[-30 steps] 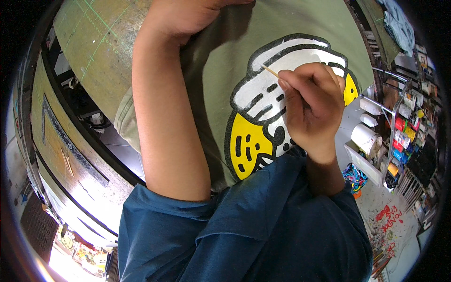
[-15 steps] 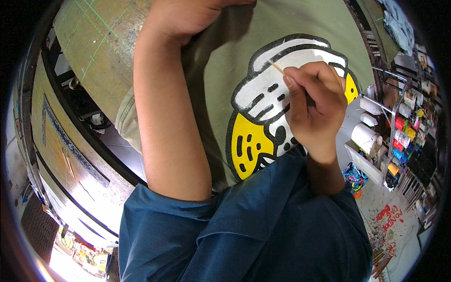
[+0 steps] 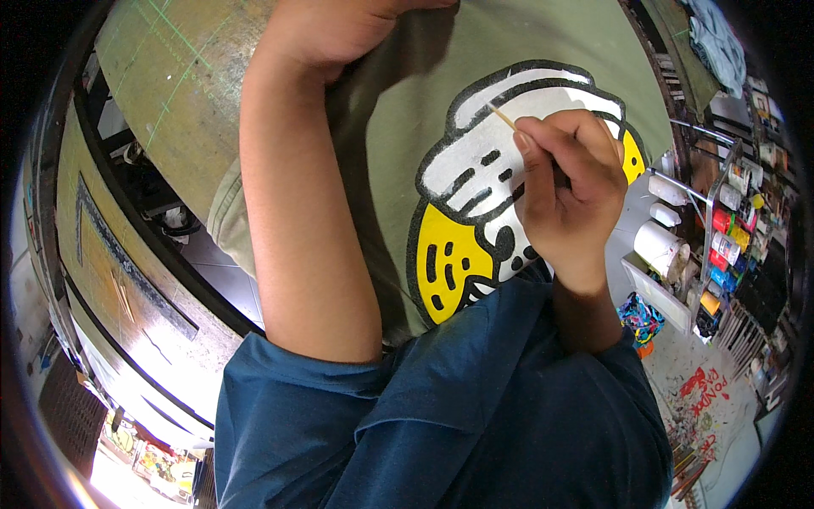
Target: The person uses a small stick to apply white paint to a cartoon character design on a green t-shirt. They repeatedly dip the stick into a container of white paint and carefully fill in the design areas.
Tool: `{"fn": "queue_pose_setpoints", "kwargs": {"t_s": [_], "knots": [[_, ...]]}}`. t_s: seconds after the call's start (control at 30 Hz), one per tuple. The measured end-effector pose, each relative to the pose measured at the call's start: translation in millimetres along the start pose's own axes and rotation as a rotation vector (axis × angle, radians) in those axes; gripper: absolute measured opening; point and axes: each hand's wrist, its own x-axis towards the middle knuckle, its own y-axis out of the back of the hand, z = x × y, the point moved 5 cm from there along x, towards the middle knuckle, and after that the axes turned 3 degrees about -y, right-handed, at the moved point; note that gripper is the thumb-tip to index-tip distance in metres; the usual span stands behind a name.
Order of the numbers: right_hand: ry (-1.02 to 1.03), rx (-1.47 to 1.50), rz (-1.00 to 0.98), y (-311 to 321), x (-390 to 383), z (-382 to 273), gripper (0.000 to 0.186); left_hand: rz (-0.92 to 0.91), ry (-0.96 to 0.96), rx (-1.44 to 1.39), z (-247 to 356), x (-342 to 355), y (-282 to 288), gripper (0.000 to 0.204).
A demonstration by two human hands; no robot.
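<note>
An olive-green garment (image 3: 398, 110) is spread out in front of me, bearing a printed cartoon figure (image 3: 475, 157) in white, yellow and black. Between the thumb and fingers of my right hand (image 3: 577, 182) is a thin wooden stick (image 3: 504, 117). Its pale tip meets the black line between the upper white band and the white area below, or hovers just above it. My left hand (image 3: 343, 34) reaches over the garment's far left part at the top edge, bent at the wrist. Its fingers are mostly cut off by the frame.
Printing boards (image 3: 161, 93) with green lines lie at left, one carrying a black L-shaped ruler (image 3: 127, 263). On the right, a metal rack (image 3: 712, 204) stands beside a white tub (image 3: 660, 246) and several paint bottles (image 3: 725, 246). A light blue cloth (image 3: 716, 47) hangs at the far right.
The stick's tip has shifted very slightly upward along the black line. The garment print sits a touch further left. My left arm is almost unmoved.
</note>
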Motion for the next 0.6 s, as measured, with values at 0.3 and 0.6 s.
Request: {"fn": "queue_pose_setpoints", "kwargs": {"t_s": [0.3, 0.6], "knots": [[-0.035, 0.075, 0.065, 1, -1, 3, 0.019, 0.001, 0.013, -0.01, 1, -1, 0, 0.043], [0.014, -0.009, -0.04, -1, 3, -4, 0.02, 0.01, 0.008, -0.003, 1, -2, 0, 0.043]]}}
